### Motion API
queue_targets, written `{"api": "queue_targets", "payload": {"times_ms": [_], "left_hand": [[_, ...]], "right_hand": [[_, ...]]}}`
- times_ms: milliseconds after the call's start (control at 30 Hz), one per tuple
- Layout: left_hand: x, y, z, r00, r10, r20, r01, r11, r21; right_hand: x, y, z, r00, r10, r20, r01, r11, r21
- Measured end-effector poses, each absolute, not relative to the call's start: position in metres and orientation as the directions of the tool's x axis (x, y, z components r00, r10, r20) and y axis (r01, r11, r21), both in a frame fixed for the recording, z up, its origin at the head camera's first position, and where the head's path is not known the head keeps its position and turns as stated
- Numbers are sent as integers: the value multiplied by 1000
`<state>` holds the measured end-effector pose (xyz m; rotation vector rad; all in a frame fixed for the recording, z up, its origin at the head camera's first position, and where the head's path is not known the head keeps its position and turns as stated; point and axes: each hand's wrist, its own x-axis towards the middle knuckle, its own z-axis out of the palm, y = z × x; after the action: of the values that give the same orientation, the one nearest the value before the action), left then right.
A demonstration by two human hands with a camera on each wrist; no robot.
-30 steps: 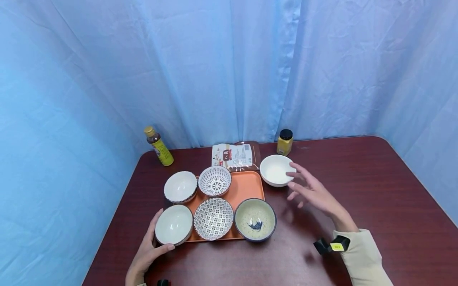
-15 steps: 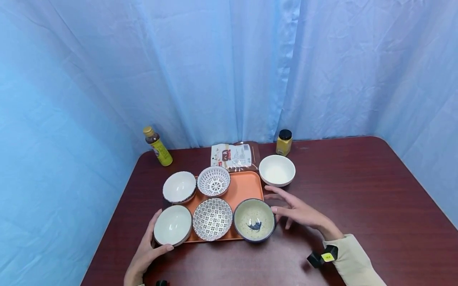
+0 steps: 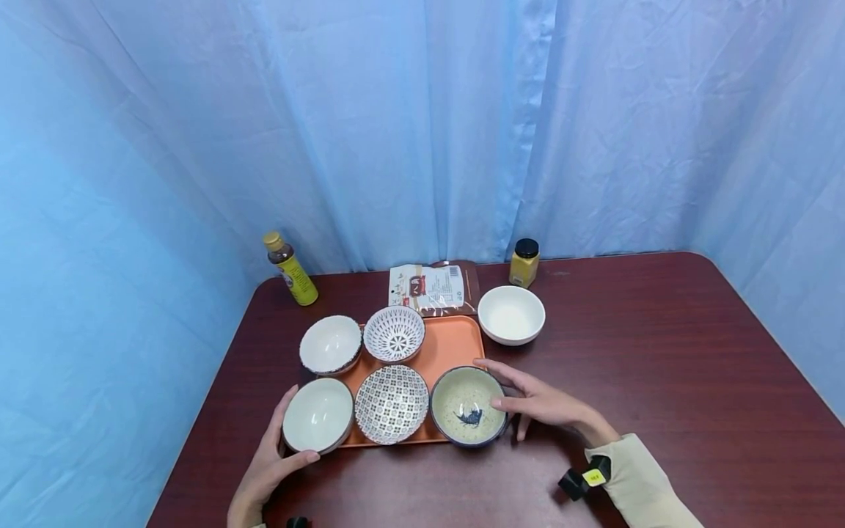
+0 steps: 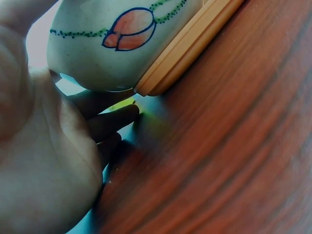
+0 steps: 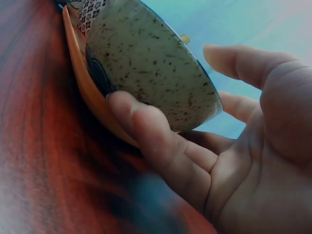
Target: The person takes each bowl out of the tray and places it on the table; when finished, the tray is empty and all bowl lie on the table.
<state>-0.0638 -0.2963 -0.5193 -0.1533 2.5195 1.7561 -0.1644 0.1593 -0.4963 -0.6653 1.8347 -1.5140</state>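
At the tray's front left sits a pale bowl (image 3: 319, 415). My left hand (image 3: 267, 458) holds its left side, thumb at the front rim; the left wrist view shows a pink leaf-like motif on the bowl's wall (image 4: 131, 29), with some fingers hidden behind it. A speckled green bowl (image 3: 462, 396), with a dark blue fish-like figure inside, stands at the front right. Curled around its right side is my right hand (image 3: 544, 403), thumb over the rim and fingers along the outside. Between these two bowls sits a patterned bowl (image 3: 392, 405).
Under the bowls lies an orange tray (image 3: 455, 341). Behind are a white bowl (image 3: 330, 343) and a black-and-white bowl (image 3: 394, 334). Another white bowl (image 3: 511, 315) stands right of the tray. Along the back are a bottle (image 3: 293, 275), a food pouch (image 3: 432, 287) and a black-lidded jar (image 3: 524, 264).
My right hand has moved from the white bowl at the back right, forward and left to the speckled bowl. The left hand stays at the pale bowl.
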Motion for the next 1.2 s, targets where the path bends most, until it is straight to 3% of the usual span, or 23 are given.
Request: {"api": "queue_targets", "payload": {"times_ms": [400, 700, 1200], "left_hand": [[-64, -298, -520, -995, -29, -92, -96, 339, 936], [-64, -297, -521, -994, -36, -101, -107, 342, 934], [-63, -295, -517, -992, -52, -119, -129, 355, 926]], "right_hand": [[-166, 156, -508, -637, -757, -148, 87, 120, -989], [-168, 155, -512, -638, -767, -66, 82, 17, -997], [-167, 152, -509, -668, -741, -61, 100, -8, -995]]}}
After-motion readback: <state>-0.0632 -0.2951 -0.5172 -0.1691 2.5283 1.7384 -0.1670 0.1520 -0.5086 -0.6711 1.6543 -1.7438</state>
